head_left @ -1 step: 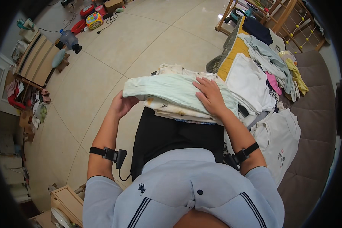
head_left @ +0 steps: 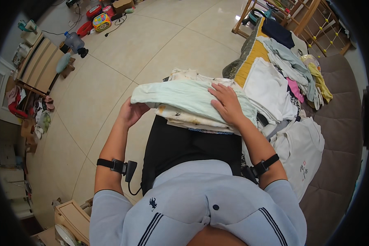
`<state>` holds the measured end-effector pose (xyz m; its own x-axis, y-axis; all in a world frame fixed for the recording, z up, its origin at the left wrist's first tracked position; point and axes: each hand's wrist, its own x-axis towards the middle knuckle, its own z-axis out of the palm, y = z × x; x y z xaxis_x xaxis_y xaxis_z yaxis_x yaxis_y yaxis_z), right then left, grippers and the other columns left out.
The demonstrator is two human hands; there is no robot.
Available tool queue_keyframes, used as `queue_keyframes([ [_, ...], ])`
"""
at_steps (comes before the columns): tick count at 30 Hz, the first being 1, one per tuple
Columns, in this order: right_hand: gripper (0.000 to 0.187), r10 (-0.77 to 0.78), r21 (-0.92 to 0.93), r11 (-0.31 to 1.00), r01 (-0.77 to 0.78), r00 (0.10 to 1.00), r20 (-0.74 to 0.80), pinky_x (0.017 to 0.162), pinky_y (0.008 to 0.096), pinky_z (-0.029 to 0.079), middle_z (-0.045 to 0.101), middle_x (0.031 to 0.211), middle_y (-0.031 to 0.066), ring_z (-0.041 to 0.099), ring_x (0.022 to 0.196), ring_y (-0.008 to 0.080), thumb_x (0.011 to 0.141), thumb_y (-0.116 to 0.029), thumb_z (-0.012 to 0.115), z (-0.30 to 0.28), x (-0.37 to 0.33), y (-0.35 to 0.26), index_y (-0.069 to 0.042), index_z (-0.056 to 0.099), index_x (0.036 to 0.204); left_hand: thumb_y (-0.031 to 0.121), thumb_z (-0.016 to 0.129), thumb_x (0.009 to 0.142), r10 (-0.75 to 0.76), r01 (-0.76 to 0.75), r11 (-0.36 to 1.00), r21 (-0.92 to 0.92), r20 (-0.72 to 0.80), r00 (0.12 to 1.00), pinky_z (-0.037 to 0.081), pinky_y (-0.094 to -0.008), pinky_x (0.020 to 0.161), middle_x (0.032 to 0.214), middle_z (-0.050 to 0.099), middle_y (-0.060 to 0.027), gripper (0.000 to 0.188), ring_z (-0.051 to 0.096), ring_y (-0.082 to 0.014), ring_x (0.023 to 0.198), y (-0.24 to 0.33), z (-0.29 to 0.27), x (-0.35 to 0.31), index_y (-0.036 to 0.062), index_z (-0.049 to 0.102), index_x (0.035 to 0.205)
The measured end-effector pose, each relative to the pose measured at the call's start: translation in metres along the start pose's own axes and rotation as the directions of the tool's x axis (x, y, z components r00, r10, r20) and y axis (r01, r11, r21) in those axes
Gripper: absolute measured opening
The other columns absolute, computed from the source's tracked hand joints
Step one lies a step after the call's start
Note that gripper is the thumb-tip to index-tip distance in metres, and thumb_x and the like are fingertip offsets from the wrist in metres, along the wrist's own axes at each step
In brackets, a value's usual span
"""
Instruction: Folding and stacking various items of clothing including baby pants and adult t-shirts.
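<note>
Pale tiled floor spreads beyond a brown sofa heaped with loose clothes. On the person's lap, beside the sofa heap, lies a pale green garment atop a small stack of folded pieces. Left hand curls around the garment's left end, fingertips hidden beneath the cloth. Right hand lies flat and released on the garment's right part. Toys beyond the stack are hard to make out.

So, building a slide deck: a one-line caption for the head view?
Both hands, left hand and right hand, on a pale green garment atop a lap stack.
</note>
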<state>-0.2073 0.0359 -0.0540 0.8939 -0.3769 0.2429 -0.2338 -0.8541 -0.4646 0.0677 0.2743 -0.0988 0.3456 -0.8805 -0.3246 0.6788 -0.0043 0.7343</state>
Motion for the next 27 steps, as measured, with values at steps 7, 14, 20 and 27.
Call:
queue_keyframes([
  [7, 0.061, -0.084, -0.086, 0.992, 0.087, 0.996, 0.037, 0.104, 0.0477, 0.017, 0.039, 0.132, 0.0143, 0.032, 0.124, 0.0316, 0.075, -0.047, 0.057, -0.010, 0.003, -0.010, -0.009, 0.047, 0.123, 0.035, 0.032, 0.090, 0.074, -0.098, 0.978, 0.186, 0.131, 0.989, 0.036, -0.0396, 0.095, 0.121, 0.050, -0.0134, 0.047, 0.049, -0.0251, 0.110, 0.010, 0.006, -0.008, 0.0050, 0.041, 0.126],
  [14, 0.073, -0.369, 0.156, 0.919, 0.361, 0.929, 0.023, 0.100, 0.0400, 0.029, 0.039, 0.129, 0.0186, 0.037, 0.119, 0.0336, 0.071, -0.033, 0.065, 0.010, 0.046, -0.069, -0.004, 0.033, 0.130, 0.028, 0.044, 0.088, 0.114, -0.068, 0.810, 0.582, -0.043, 0.993, 0.045, -0.0270, 0.075, 0.103, 0.058, -0.0043, 0.035, 0.055, -0.0121, 0.088, 0.063, 0.034, 0.001, 0.0026, 0.054, 0.111],
  [20, 0.054, -0.057, 0.150, 0.988, 0.044, 0.995, 0.078, 0.083, 0.0386, 0.043, 0.050, 0.112, 0.0163, 0.050, 0.100, 0.0314, 0.074, -0.027, 0.061, 0.013, 0.095, -0.119, 0.000, 0.044, 0.117, 0.033, 0.040, 0.089, 0.160, -0.049, 0.805, 0.591, -0.137, 0.978, 0.044, -0.0245, 0.067, 0.095, 0.060, -0.0034, 0.039, 0.055, -0.0102, 0.078, 0.089, 0.083, -0.004, 0.0033, 0.055, 0.108],
  [27, 0.035, 0.198, 0.731, 0.654, -0.196, 0.977, 0.086, 0.074, 0.0319, 0.043, 0.058, 0.088, 0.0149, 0.055, 0.080, 0.0220, 0.089, -0.028, 0.041, 0.012, 0.100, -0.100, 0.001, 0.056, 0.101, 0.037, 0.038, 0.090, 0.035, 0.051, 0.786, 0.615, -0.127, 0.991, 0.040, -0.0230, 0.055, 0.087, 0.061, -0.0016, 0.042, 0.054, -0.0083, 0.067, 0.104, 0.065, -0.005, 0.0051, 0.054, 0.112],
])
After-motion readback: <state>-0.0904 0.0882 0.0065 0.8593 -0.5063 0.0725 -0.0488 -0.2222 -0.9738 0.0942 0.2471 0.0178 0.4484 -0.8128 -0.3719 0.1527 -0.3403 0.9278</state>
